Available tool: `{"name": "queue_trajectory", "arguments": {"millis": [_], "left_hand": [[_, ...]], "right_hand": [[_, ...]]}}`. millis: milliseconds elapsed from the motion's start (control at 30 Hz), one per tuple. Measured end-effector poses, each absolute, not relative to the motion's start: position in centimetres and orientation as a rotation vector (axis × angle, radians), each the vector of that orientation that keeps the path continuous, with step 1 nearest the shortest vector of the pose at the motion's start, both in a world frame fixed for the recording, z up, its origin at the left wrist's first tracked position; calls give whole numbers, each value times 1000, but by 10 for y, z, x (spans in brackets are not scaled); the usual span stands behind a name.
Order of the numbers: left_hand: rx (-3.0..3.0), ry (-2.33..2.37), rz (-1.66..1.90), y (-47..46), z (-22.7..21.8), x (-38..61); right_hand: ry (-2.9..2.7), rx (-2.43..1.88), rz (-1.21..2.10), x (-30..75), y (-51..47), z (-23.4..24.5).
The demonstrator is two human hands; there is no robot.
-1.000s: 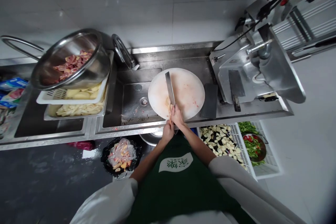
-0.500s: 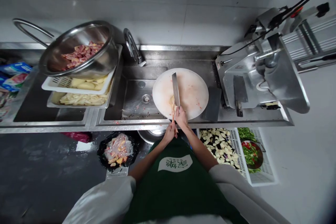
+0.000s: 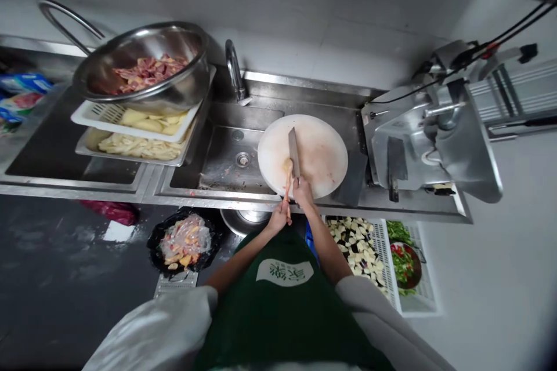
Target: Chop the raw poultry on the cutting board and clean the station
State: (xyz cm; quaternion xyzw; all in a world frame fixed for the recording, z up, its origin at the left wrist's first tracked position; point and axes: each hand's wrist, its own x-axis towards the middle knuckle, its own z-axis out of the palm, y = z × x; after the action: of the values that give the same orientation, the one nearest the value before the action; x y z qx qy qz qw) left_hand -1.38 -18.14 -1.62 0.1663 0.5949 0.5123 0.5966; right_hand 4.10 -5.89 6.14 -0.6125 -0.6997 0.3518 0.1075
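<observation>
My right hand [image 3: 303, 192] is closed round the handle of a cleaver [image 3: 293, 149]. Its blade points away from me over the round white cutting board [image 3: 322, 127]. My left hand [image 3: 279, 218] grips the near end of a long, thin piece of raw poultry [image 3: 288, 178], just past the board's front edge. The far end of that piece rests on the board, left of the blade. Whether the blade touches it I cannot tell. Pinkish stains mark the board.
The board lies partly over the sink [image 3: 224, 151]. At left, a steel bowl [image 3: 198, 78] of cut raw meat sits on stacked trays. A slicing machine [image 3: 470, 145] with another cleaver [image 3: 395, 156] stands right. Below are a black-lined waste container [image 3: 154, 237] and a basket of cut eggplant [image 3: 357, 243].
The whole view has shifted and tilted slightly. Both hands keep their hold on the cleaver and the poultry piece, which lies almost as before beside the blade.
</observation>
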Motion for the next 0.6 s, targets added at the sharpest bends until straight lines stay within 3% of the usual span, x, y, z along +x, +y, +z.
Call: {"name": "queue_trajectory", "arguments": {"millis": [167, 367, 600], "left_hand": [[318, 1257, 1235, -183, -7, -18], [256, 1162, 1288, -187, -3, -26], [245, 1130, 1290, -187, -5, -26]], "right_hand": [[-1944, -1753, 1092, 54, -52, 49], [-1490, -1723, 1561, 79, -37, 59], [-1814, -1589, 852, 63, -44, 118]]}}
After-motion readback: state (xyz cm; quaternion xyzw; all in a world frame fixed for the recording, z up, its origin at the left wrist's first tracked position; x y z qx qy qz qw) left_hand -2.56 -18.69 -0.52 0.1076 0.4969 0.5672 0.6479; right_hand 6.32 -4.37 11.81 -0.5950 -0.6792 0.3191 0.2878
